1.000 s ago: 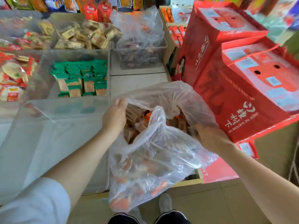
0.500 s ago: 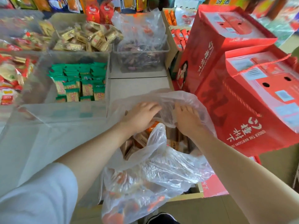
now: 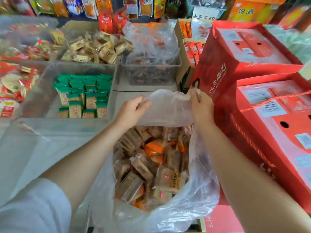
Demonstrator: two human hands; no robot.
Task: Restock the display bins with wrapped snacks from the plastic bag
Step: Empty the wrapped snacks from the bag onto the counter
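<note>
A clear plastic bag (image 3: pixel 200 195) stands open in front of me, full of brown and orange wrapped snacks (image 3: pixel 151 167). My left hand (image 3: pixel 133 108) pinches the far rim of the bag at its left side. My right hand (image 3: pixel 201 105) grips the same rim at its right side, so the far flap is stretched between both hands. Beyond the bag lie the clear display bins: one with green-wrapped snacks (image 3: pixel 84 96), one with tan-wrapped snacks (image 3: pixel 97 47), and one holding dark wrapped snacks under another clear bag (image 3: pixel 151 69).
Large red gift boxes (image 3: pixel 262 101) are stacked close on the right, next to my right arm. A big clear bin (image 3: pixel 33 145) sits at the near left. Bins with red and white packets (image 3: pixel 15 78) fill the far left. Hanging snack packs line the back.
Both hands moved from inside the bag's mouth to its far rim and pulled it up and apart. The bag now stands wide open, showing the snacks inside.
</note>
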